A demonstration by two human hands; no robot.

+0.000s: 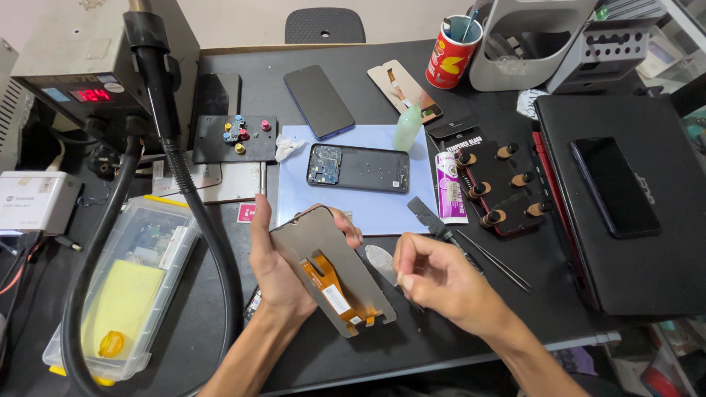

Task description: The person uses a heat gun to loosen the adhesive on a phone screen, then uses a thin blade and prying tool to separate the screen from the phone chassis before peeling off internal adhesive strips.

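Fingers [346, 224] of the left hand [276, 268] wrapped round the edges of a phone display panel [331, 268], thumb along the near-left edge and fingertips curled over the far edge, gripping it back side up and tilted above the tabletop [243, 95]; orange flex cable [327, 283] running down the grey back of the panel toward its lower end; fingers of the right hand [437, 283] drawn together, apparently pinching a small thin pick or scrap [381, 263] just beside the panel's right edge, though exactly what sits between them cannot be told; probably a stage of preparing or inspecting the panel's back, with any further handling calling for a steady left-hand grip and light contact near the flex cable, which looks easy to crease; farther out, tweezers [485, 257] and a dark hand tool [426, 217] lying near the right hand; an opened phone body [358, 167] resting on a pale blue mat [346, 202], well apart from the held panel; a small green bottle [407, 126] at the mat's far edge; two more phones [318, 99] beyond; a black clamp jig with brass knobs [500, 187] to the right, a black laptop [625, 198] beyond that; on the left, a hot-air station with a red readout [88, 81], its hose [198, 220] looping past a clear plastic box [125, 287].
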